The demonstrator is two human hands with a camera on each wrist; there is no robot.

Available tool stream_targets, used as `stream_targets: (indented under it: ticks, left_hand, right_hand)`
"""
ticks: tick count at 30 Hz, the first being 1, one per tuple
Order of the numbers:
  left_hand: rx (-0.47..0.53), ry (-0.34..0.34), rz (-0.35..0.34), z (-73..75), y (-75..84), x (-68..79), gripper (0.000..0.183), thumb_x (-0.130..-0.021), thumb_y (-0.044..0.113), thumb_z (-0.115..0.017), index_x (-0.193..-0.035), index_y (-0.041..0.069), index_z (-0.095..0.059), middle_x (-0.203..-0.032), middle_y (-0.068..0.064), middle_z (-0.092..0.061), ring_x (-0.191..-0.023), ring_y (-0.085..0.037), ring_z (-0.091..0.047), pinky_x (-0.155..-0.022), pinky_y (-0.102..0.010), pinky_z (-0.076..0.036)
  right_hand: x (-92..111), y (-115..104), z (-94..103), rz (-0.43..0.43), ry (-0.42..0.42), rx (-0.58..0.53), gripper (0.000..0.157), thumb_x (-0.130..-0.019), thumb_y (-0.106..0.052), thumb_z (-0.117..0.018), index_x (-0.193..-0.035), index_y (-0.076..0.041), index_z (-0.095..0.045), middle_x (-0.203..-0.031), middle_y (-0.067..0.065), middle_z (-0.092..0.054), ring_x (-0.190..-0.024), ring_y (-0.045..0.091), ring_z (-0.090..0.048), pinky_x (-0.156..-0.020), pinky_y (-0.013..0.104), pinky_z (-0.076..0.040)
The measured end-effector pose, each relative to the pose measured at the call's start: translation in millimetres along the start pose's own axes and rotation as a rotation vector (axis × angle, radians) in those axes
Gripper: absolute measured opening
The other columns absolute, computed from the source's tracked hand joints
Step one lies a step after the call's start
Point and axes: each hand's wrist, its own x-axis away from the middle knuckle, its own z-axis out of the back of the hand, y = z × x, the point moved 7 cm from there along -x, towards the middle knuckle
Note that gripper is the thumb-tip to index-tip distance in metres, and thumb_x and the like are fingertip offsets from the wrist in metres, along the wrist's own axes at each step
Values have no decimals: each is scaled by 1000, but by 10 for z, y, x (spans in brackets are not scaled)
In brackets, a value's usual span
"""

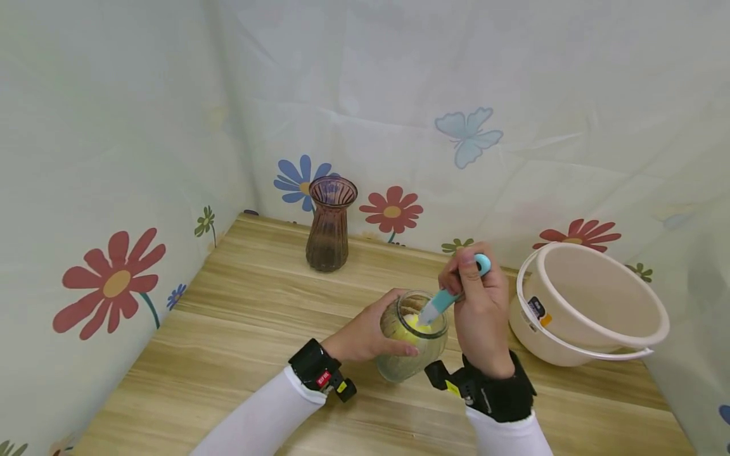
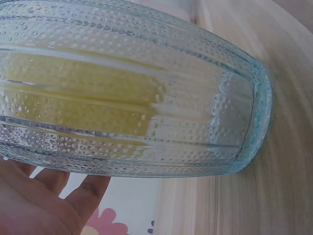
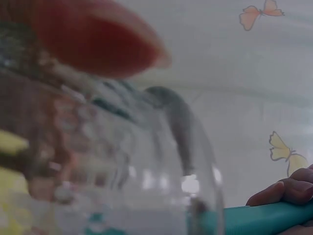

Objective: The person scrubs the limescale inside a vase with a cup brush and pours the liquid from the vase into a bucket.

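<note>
My left hand (image 1: 360, 334) grips a clear, textured glass vase (image 1: 400, 366) around its side, with the thumb lying across the front. The vase tilts over the table. My right hand (image 1: 483, 313) holds the turquoise handle of a sponge bottle brush (image 1: 443, 300), its white neck running down through the vase's mouth. In the left wrist view the brush's yellow sponge (image 2: 83, 95) shows through the dimpled glass, short of the base. A large blurred fingertip lies over the glass in the right wrist view, and the right fingers (image 3: 288, 192) rest around the turquoise handle.
A ribbed purple glass vase (image 1: 327, 234) stands at the back of the wooden table (image 1: 251, 304). To the right, close to my right hand, a cream bucket (image 1: 556, 342) leans over with its handle down. Curtains with flowers and butterflies (image 1: 469, 137) surround the table.
</note>
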Motion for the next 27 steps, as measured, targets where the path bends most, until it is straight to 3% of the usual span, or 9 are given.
stream_targets:
  ticks: [7,14,20,27]
  left_hand:
    - [26,-5,-1,-2,10,10,93,-75,78,-75,-149,38,-37,-139,3,-55,-127,-11,-53,-110,-33,-45]
    - [51,-16,8,-14,-5,6,92,-76,76,-77,-149,37,-36,-137,2,-55,-125,-11,-55,-107,-32,-48]
    - [60,-22,8,-24,-1,9,93,-75,77,-76,-149,38,-36,-138,1,-55,-125,-11,-55,-106,-31,-49]
    - [46,-23,12,-21,-3,0,97,-72,81,-75,-149,37,-36,-139,1,-55,-127,-11,-54,-107,-32,-48]
  right_hand:
    - [56,168,-6,-58,7,97,26,-113,-19,-40,-95,-2,-48,-78,1,-37,-68,19,-33,-68,34,-28]
    - [103,263,-27,-90,-41,237,31,-113,-18,-39,-98,8,-45,-77,3,-38,-68,19,-38,-68,30,-35]
    - [126,238,-44,-80,-62,229,29,-113,-16,-38,-97,8,-44,-77,2,-38,-68,19,-37,-67,30,-34]
    - [125,76,-26,-57,-1,181,30,-113,-17,-38,-96,6,-46,-75,1,-38,-67,19,-36,-66,32,-32]
